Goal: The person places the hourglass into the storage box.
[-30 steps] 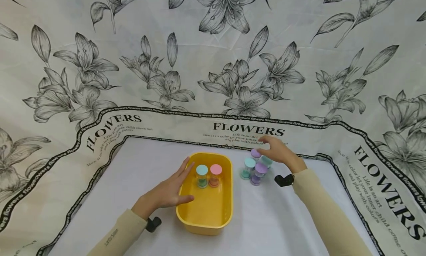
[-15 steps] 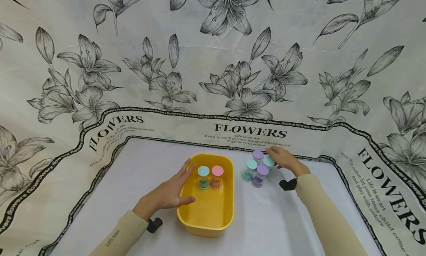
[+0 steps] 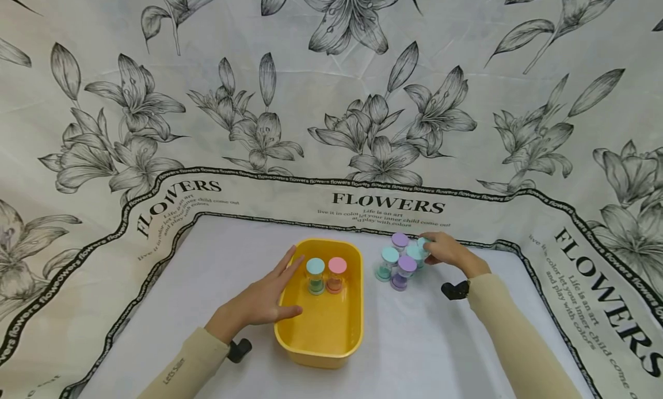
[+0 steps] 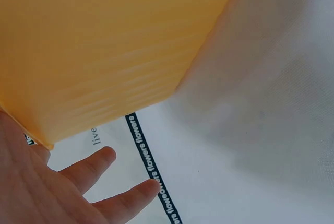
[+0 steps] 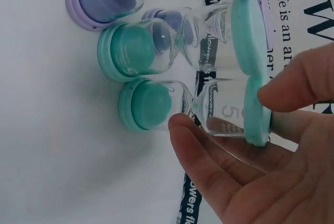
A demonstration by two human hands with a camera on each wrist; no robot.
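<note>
My right hand (image 3: 450,252) grips a teal-capped sand timer (image 5: 151,106); in the right wrist view the thumb lies on its cap and the fingers curl against its glass. It touches another teal sand timer (image 5: 133,51), within a close cluster that also includes a front purple one (image 3: 406,265), a rear purple one (image 3: 399,240) and a left teal one (image 3: 389,255). My left hand (image 3: 259,298), fingers spread, rests at the left rim of a yellow bin (image 3: 318,335). Inside it stand a blue-capped sand timer (image 3: 315,266) and a pink-capped one (image 3: 337,266).
A white cloth (image 3: 414,347) with a black printed border covers the table. Behind it rises a backdrop (image 3: 290,82) with flower drawings. The sand timer cluster stands right of the bin, near the cloth's far border.
My right hand has come down from above the cluster to its right side and taken hold of the outermost teal sand timer. My left hand and the bin have stayed put.
</note>
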